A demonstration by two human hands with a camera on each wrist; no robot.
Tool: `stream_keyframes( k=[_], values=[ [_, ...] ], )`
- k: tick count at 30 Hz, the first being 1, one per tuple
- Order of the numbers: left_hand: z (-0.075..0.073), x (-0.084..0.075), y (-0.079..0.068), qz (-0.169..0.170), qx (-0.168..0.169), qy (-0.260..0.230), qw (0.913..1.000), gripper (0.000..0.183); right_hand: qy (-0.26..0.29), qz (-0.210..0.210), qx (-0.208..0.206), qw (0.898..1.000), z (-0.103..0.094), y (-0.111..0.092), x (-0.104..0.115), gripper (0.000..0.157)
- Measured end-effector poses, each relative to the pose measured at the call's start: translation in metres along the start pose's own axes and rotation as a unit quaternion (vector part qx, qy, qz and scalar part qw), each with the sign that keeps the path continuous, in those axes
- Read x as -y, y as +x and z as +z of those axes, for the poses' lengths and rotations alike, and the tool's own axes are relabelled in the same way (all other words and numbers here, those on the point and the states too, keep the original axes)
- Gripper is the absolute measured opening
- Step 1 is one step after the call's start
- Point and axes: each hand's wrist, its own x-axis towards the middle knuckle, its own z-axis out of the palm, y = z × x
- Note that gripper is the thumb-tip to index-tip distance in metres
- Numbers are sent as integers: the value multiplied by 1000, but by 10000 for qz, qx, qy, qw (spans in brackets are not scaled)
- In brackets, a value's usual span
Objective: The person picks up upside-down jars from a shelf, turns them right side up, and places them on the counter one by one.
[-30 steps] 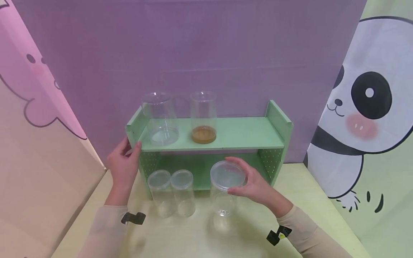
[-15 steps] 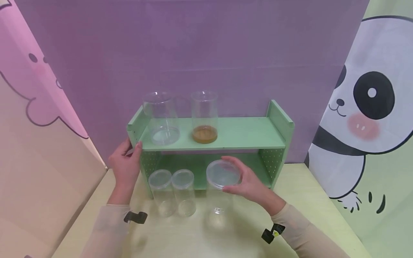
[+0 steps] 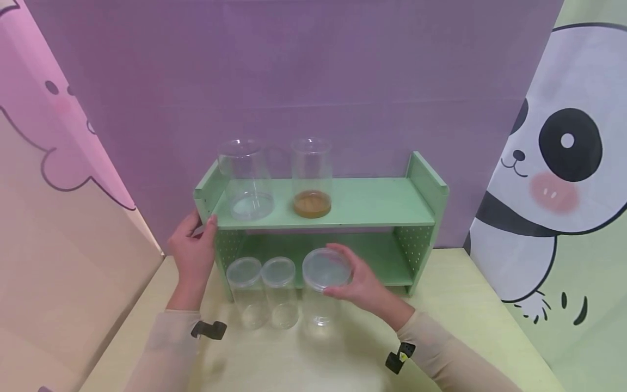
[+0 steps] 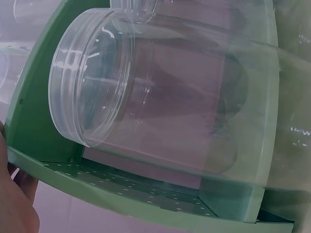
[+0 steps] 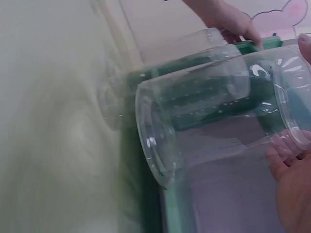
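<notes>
My right hand (image 3: 360, 283) grips a wide clear plastic jar (image 3: 319, 307) round its lid, thumb in front and fingers behind. The jar is upright, close over the table in front of the green shelf (image 3: 382, 201). In the right wrist view its bottom rim (image 5: 158, 145) faces the pale tabletop. To its left stand two narrower clear lidded jars, the left one (image 3: 249, 302) and the right one (image 3: 283, 302), side by side. My left hand (image 3: 193, 256) holds the shelf's left side panel, thumb on its front edge.
On the shelf's upper board stand a wide clear container (image 3: 251, 207) at the left and a narrower one with a brown base (image 3: 312, 204). The shelf's right side panel (image 3: 425, 182) rises above that board. A purple backdrop (image 3: 382, 71) hangs behind.
My right hand has carried the wide jar leftward, nearer to the two narrow jars. The left hand keeps its hold on the shelf panel.
</notes>
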Motion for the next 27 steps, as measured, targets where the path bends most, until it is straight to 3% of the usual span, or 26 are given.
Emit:
stream_keyframes(
  k=[17, 27],
  values=[
    [2, -2, 0, 19, -78, -31, 10000, 30, -1, 6, 60, 10000, 23, -1, -29, 101],
    [2, -41, -8, 22, -66, -136, 9999, 30, -100, -36, -55, 9999, 32, 1, -47, 98]
  ],
)
